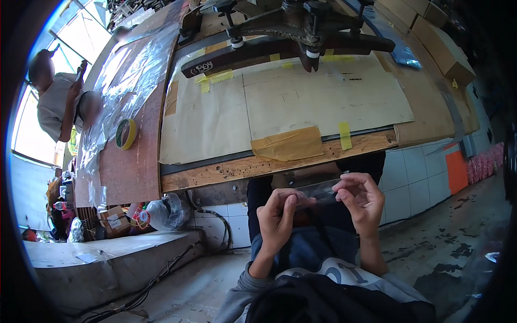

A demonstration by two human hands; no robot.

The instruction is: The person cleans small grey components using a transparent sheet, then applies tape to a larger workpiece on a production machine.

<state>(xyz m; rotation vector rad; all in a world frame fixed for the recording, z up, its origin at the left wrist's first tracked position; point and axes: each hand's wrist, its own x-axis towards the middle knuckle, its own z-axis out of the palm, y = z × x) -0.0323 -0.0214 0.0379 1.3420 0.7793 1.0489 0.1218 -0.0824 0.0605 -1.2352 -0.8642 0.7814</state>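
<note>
A small piece of clear plastic film, perhaps a little bag, stretches between my two hands just off the front edge of the worktable. My left hand pinches its left end between thumb and curled fingers. At the other end my right hand grips the film with thumb and fingertips. Just beyond my hands lies the table's wooden front rail. A large pale paper sheet covers the board, with brown tape and yellow tape across its near edge.
A dark metal frame with clamp knobs spans the table's far side. On the brown side board stand a yellow tape roll and clear sheeting. Another person is at the far left. Cardboard boxes sit far right; cables run lower left.
</note>
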